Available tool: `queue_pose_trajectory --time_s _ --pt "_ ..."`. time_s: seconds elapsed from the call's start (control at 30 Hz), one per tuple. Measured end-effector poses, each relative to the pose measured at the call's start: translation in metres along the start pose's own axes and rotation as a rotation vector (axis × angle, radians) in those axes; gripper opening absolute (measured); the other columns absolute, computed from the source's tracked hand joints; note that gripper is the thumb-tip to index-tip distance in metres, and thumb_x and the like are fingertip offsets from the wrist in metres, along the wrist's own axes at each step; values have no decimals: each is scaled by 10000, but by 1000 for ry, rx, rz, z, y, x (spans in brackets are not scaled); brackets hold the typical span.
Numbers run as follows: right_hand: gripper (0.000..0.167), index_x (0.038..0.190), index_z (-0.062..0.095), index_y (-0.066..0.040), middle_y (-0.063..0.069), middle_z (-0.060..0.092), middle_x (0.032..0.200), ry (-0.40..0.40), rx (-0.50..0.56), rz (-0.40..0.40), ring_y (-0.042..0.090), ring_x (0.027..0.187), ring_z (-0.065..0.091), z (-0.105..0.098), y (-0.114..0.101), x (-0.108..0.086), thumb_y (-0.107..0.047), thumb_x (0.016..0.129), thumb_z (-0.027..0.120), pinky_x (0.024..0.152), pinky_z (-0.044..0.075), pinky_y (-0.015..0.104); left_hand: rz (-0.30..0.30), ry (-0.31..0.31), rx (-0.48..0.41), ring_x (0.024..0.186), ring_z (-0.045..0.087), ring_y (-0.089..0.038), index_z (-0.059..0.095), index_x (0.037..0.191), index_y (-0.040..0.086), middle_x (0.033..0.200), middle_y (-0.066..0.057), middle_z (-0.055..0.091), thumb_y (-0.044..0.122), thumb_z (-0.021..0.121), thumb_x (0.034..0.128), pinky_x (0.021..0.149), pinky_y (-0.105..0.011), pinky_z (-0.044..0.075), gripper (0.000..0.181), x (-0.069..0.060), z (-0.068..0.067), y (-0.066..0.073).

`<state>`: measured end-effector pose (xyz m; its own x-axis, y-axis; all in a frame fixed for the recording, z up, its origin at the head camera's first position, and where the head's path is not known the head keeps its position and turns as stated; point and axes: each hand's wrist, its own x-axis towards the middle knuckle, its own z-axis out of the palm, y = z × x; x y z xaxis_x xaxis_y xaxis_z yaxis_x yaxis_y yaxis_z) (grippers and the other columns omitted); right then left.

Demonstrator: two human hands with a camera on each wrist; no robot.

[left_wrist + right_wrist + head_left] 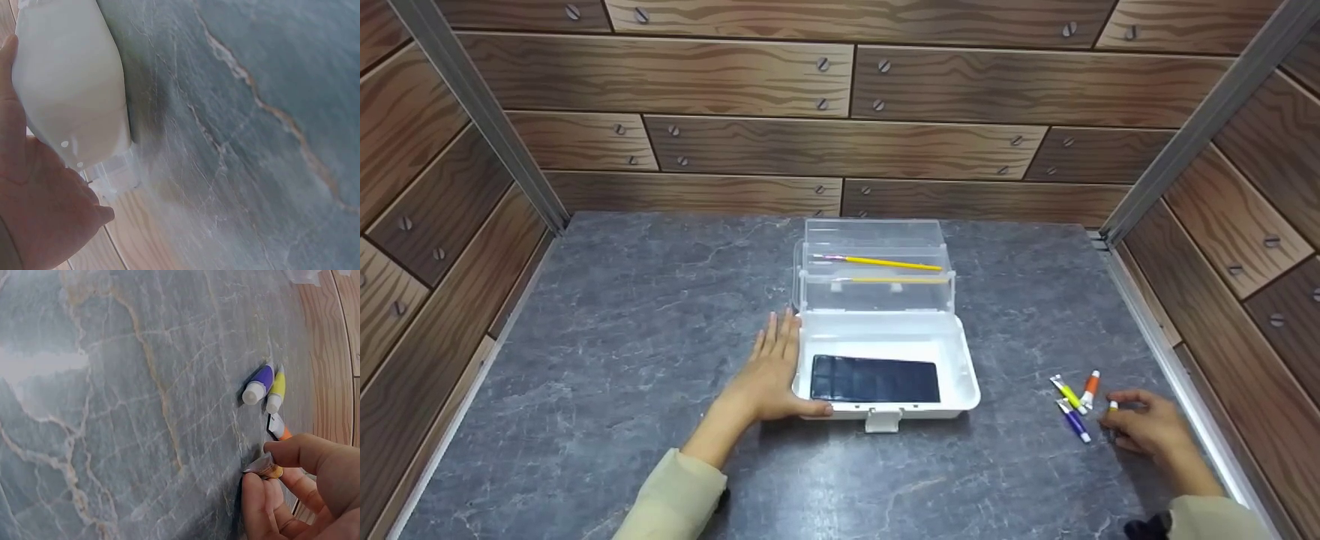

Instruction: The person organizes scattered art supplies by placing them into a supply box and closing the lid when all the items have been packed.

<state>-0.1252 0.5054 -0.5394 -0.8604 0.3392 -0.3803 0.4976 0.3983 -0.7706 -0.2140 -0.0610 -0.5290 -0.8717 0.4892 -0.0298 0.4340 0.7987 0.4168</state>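
My left hand (pixel 769 379) rests against the left side of a white plastic box (pixel 969 367), fingers straight and the thumb along its front rim. In the left wrist view the palm faces the box's white wall (pixel 73 84). On the right, my right hand (pixel 1147 427) pinches a small paint tube (pixel 269 467) with a yellow-orange part, between thumb and fingers, close to the table. Beside it lie a purple paint tube (pixel 1074 421), a yellow paint tube (pixel 1066 392) and an orange paint tube (pixel 1091 384), all with white caps.
Inside the box lies a dark flat rectangular thing (pixel 875 379). Its clear lid (pixel 877 298) stands open at the back, with two slim yellow sticks (pixel 892 263) in it. A latch (pixel 883 420) hangs at the front. Wood-patterned walls (pixel 750 142) enclose the grey marbled table (pixel 660 300).
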Motion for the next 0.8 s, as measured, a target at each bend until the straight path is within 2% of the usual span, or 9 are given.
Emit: queue_pose_trajectory --time_s 0.2,0.37,0.57,0.67,0.8 --pt "498 1265 490 98 -99 670 778 -26 53 6 94 667 656 -3 -1 -1 -50 848 718 596 605 298 -1 1 0 1522 -74 -417 -30 1591 14 1660 -198 -100 878 670 593 1245 -537 68 1494 0 0 0" --pt "370 1205 568 -32 -66 631 817 -56 96 1 95 723 646 -3 -11 -3 -58 860 698 663 617 302 -2 -3 3 1520 -75 -423 -44 1590 19 1657 -185 -122 884 663 592 1244 -536 61 1498 0 0 1" --pt "279 1149 612 -179 -38 643 913 -127 177 -68 93 816 680 4 -33 -7 -71 901 684 740 621 314 -12 -14 -4 1518 -112 -404 -73 1588 32 1655 -170 -149 885 657 596 1246 -526 41 1499 0 1 0" --pt "294 1122 629 -244 -40 635 951 -153 216 -110 103 848 678 10 -46 -8 -43 910 664 756 621 326 -17 -27 -1 1517 -135 -389 -108 1582 43 1641 -136 -201 893 644 601 1247 -510 23 1500 0 2 -1" --pt "328 1067 645 -298 -49 637 943 -164 264 -152 100 825 665 19 -63 -10 -15 902 663 722 621 310 -9 -15 -3 1518 -108 -416 -83 1585 28 1642 -149 -186 874 664 606 1246 -524 35 1494 1 2 -1"
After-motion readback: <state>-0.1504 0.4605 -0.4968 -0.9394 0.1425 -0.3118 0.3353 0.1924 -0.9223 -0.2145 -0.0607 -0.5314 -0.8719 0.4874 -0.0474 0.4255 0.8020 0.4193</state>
